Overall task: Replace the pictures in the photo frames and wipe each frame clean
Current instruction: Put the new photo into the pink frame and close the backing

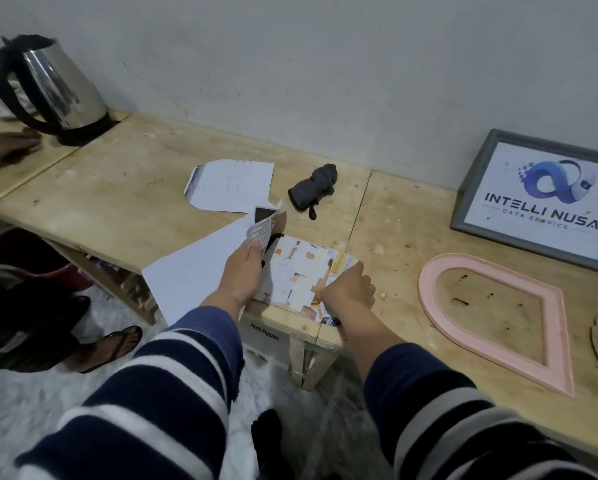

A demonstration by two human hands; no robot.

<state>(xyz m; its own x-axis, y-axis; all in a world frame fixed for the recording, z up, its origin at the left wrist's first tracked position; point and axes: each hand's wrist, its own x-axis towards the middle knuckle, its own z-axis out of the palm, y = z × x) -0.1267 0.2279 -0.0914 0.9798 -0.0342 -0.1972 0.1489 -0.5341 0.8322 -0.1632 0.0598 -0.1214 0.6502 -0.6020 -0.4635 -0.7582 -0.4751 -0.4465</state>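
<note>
Two hands [242, 268] [348, 289] — two frames [536, 199] [491, 320] (tabled)

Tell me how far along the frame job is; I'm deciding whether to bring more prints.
Looks done: the grey rectangular frame against the wall holds a logo print. In hand: the left hand pinches a curled printed page while the right hand presses the colourful printed sheet. Left: the pink arch-shaped frame lies empty, and the dark grey cloth sits unused.
</note>
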